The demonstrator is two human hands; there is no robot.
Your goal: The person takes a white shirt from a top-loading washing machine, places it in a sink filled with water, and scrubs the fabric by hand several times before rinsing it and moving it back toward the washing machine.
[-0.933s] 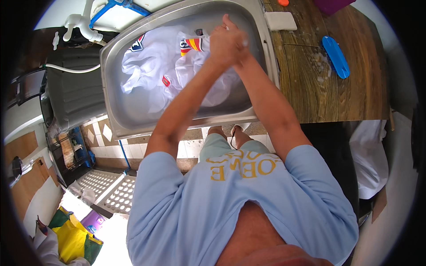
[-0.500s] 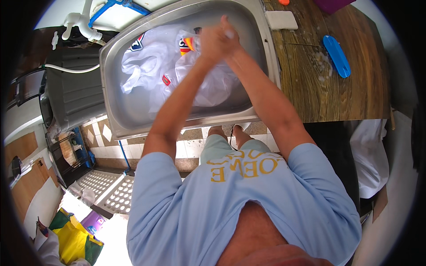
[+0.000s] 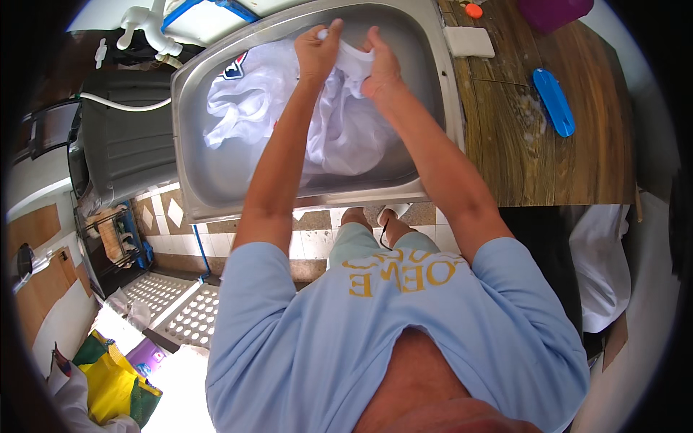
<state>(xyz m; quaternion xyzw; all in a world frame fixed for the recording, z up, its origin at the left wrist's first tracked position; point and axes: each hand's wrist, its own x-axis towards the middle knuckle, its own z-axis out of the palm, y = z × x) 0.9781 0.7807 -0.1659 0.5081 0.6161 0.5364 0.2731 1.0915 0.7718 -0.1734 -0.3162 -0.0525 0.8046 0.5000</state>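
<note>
— Hands: what are they doing?
— My left hand (image 3: 317,54) and right hand (image 3: 379,65) both clench the white garment (image 3: 339,130) at top centre, bunched between them, probably to rub it, in the steel sink (image 3: 433,108).
— Anything nearby?
— Soap bar (image 3: 469,41) and blue brush (image 3: 554,101) upper right on the wooden counter (image 3: 577,166); nothing blocks me.

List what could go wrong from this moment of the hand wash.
Both hands, left hand and right hand, bunch the white garment high in the steel sink; water could splash onto the wooden counter. Hard rubbing may strain the printed patch. The soap bar near the rim could get knocked in.
</note>
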